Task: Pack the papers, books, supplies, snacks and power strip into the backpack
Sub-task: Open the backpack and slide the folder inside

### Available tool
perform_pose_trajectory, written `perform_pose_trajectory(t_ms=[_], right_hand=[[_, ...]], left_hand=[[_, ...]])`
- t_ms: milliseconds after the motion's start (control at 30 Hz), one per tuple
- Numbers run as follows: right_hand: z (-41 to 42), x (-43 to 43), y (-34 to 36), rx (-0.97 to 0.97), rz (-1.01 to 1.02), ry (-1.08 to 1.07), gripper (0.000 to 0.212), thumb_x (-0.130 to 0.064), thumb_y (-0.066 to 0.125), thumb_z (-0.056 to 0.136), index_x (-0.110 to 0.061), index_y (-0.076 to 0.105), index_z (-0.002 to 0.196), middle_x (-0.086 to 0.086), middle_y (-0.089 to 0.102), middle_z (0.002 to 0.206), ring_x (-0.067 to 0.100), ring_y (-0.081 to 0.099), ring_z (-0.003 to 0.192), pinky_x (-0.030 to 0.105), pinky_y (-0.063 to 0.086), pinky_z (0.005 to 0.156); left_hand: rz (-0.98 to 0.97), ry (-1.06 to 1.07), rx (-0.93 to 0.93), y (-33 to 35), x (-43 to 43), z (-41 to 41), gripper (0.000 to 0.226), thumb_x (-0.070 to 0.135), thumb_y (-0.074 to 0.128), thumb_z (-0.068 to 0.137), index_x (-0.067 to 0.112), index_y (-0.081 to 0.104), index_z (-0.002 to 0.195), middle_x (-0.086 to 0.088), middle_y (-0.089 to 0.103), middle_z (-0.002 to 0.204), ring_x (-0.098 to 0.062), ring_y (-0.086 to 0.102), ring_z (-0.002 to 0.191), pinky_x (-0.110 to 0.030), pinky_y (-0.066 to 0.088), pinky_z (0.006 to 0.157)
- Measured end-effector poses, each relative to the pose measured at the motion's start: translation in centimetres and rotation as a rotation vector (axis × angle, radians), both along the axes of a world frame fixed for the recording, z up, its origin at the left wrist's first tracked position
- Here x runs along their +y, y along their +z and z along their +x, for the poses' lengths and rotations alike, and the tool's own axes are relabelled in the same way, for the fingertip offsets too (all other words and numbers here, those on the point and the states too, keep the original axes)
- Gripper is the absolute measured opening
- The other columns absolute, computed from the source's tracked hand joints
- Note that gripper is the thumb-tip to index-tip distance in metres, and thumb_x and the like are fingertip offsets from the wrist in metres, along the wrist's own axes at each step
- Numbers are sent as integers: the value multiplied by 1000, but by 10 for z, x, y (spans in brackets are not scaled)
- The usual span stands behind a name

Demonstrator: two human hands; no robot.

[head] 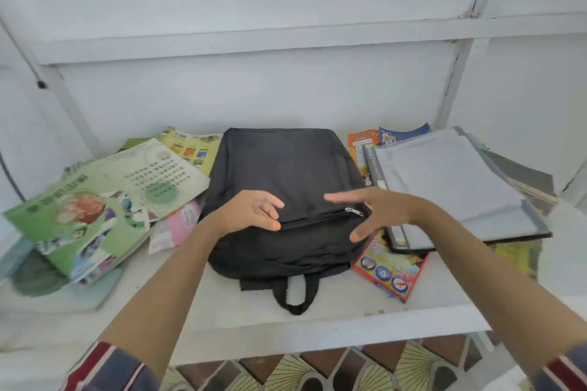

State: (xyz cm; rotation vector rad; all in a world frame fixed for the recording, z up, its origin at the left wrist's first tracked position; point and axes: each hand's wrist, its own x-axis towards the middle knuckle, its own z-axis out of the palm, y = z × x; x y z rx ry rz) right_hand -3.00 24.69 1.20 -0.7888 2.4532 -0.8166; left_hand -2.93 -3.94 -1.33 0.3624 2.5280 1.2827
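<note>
Head view shows the black backpack (286, 187) lying flat at the middle of the white desk (333, 314), its carry loop (297, 294) pointing toward me and its front pocket zipper (317, 219) closed, the pull (353, 211) at the right end. My left hand (254, 211) rests over the backpack's front panel beside the zipper's left end, fingers loosely curled and holding nothing. My right hand (378, 209) hovers over the backpack's right edge near the zipper pull, fingers spread wide and empty. Just left of the backpack lies a heap of green illustrated books (98, 200), with a pink packet (178, 225) tucked under their near edge. To the right, a folder of white papers (451, 181) lies on top of other books, and a colourful red-edged box (390, 267) pokes out from beneath it, close to the backpack's near right corner. Behind the folder, small orange and blue packets (384, 136) lean near the white wall (254, 95).
</note>
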Motion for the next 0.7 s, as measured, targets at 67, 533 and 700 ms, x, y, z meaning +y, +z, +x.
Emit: perform_pose_trajectory(t_ms=[67,533,700], right_hand=[[6,-27,-17,-29,62,36,80,-20,78,74,-36,37,140,-22,35,139,-4,31,125,13,25,101],[4,-51,-24,12,131,-40,13,-23,58,91,-21,71,95,-8,66,110,2,59,99,24,42,93],[2,-60,-11,93,-79,-187,23,-20,46,97,-25,59,79,-10,58,79,0,55,76,16,39,77]], left_hand=[[-38,-53,-67,-9,-20,9,39,7,79,72,25,63,103,1,69,95,-9,65,88,-19,47,83],[-182,-218,33,-27,-37,25,42,24,72,80,22,59,120,8,62,114,-6,55,110,-19,36,97],[-128,-173,98,-15,-37,23,51,17,66,85,23,48,132,4,56,120,-13,51,117,-23,36,95]])
